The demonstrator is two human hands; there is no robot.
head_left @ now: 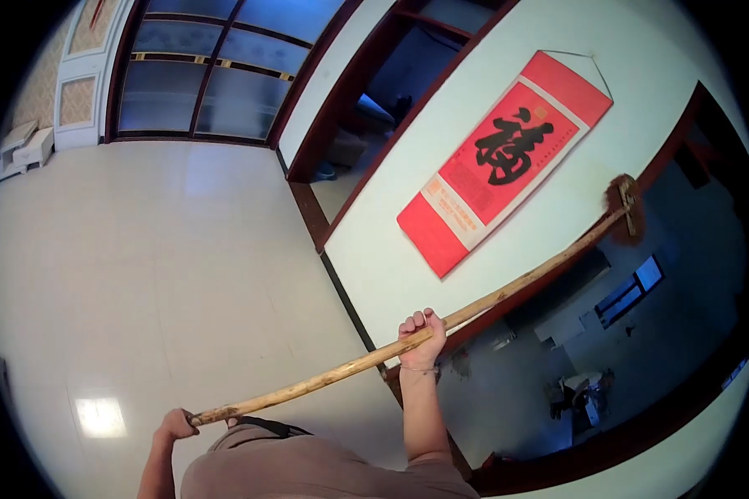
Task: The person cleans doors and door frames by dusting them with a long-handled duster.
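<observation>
A long wooden pole [341,373] runs from the lower left up to the right, with a brown brush head [624,209] at its far end. That head is at the dark door frame, beside the white wall. My left hand [177,424] is closed round the near end of the pole, at the lower left. Farther up, near the pole's middle, my right hand [422,338] grips it with the fingers wrapped round. A thin bracelet is on the right wrist.
A red scroll [508,154] with a black character hangs on the wall [366,241], above the pole. Right of it, a dark-framed doorway [508,416] opens to another room. Glass sliding doors [216,75] stand across the tiled floor [141,274]. A white cabinet [33,148] is at the far left.
</observation>
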